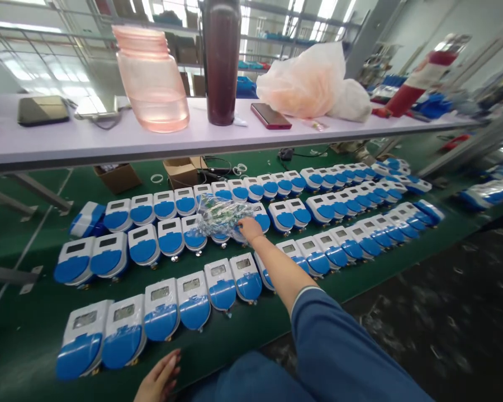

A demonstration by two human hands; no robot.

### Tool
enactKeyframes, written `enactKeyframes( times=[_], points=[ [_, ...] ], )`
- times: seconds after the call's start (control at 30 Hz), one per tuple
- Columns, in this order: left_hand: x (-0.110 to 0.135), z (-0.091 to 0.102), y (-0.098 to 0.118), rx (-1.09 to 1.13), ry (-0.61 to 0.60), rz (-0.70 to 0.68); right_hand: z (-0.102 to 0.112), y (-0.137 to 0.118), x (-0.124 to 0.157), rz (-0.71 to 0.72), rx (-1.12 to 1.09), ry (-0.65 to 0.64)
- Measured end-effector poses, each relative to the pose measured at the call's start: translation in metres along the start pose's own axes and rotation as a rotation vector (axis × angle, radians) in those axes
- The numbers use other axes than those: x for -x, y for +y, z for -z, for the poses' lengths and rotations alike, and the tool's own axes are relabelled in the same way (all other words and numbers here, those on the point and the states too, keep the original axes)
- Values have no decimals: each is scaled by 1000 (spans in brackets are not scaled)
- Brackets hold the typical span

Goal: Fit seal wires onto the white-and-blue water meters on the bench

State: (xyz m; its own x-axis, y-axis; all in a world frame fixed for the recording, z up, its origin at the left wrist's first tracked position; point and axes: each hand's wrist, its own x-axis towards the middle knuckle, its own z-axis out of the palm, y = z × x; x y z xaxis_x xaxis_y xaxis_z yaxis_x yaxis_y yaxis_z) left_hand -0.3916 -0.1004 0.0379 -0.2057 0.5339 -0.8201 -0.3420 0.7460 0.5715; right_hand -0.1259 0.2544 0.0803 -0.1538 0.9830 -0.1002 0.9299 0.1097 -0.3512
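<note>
My right hand (250, 230) reaches out over the middle row of blue-and-white meters. Its fingers are closed on the edge of a clear plastic bag (222, 216) with small green and whitish pieces inside, too blurred to name. The bag lies over several meters and partly covers them. Low in the view, my left hand (158, 378) holds nothing, its fingers loosely bent and a little apart. It is close to the front row, nearest to a meter (123, 335) with a grey display window and a rounded blue cover.
Meters stand in three long rows on the green bench (243, 324). Behind, a raised white shelf (92, 139) carries a pink bottle (155, 89), a dark bottle (222, 61), a phone (270, 116) and a plastic bag (308, 84). Cardboard boxes (182, 172) stand beneath it.
</note>
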Motion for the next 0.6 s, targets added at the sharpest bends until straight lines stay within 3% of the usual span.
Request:
enactKeyframes(
  times=[0.2,0.33,0.43,0.5,0.6],
  points=[
    [15,-27,3,42,73,-16,-4,11,-5,47,-20,-50],
    [20,-43,11,-4,47,-52,12,19,9,-5,-353,132],
    [25,-57,23,-51,-19,-107,25,11,48,-66,-708,305],
    [31,-67,34,-43,-100,-122,25,-5,89,-29,-876,340],
    [40,-82,52,78,-331,-102,7,-43,161,-27,-1101,151]
  ],
)
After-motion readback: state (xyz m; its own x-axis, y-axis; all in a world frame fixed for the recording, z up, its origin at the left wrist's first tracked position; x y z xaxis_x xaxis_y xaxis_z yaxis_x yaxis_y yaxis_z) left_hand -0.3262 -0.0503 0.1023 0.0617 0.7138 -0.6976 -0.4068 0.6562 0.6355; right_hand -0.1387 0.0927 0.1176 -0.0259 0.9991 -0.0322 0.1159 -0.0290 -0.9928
